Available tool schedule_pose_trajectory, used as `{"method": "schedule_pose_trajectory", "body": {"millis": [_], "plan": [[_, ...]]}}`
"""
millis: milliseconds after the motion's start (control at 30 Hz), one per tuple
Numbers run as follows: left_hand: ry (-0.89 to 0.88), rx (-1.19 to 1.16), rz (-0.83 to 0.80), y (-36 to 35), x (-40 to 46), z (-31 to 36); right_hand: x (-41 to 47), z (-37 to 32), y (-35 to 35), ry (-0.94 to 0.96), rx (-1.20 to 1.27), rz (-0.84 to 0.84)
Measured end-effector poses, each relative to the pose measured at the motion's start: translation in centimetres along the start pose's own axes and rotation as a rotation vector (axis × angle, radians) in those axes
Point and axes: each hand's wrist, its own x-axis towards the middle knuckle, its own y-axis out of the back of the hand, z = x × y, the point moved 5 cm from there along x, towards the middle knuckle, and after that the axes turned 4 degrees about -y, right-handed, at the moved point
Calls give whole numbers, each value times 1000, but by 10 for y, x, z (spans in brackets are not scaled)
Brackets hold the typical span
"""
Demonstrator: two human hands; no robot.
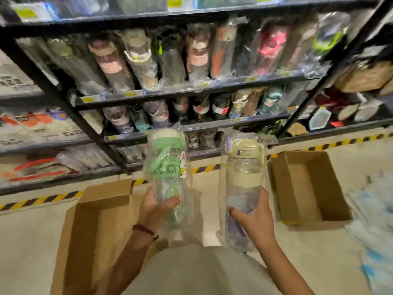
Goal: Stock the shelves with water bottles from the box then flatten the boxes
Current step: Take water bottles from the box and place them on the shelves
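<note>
Bottles are held upright in front of the shelves (pixel 191 90), each in a loose plastic sleeve: a green bottle (pixel 168 165) with left hand (pixel 157 206) fingers clamped round its base, a cream bottle (pixel 243 177) likewise in the right hand (pixel 255 216). Slippery wrap could let either slide through the grip. The shelves look packed with wrapped bottles, so neighbours could be toppled on insertion. Below the shelves, a left box (pixel 93 220) and right box (pixel 306 188) lie open on the floor, a tripping risk.
</note>
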Motion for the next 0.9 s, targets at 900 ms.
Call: {"method": "schedule_pose_trajectory", "body": {"millis": [900], "plan": [[-15, 254, -496, -427, 167, 39, 213, 61, 287, -208, 203, 548]]}}
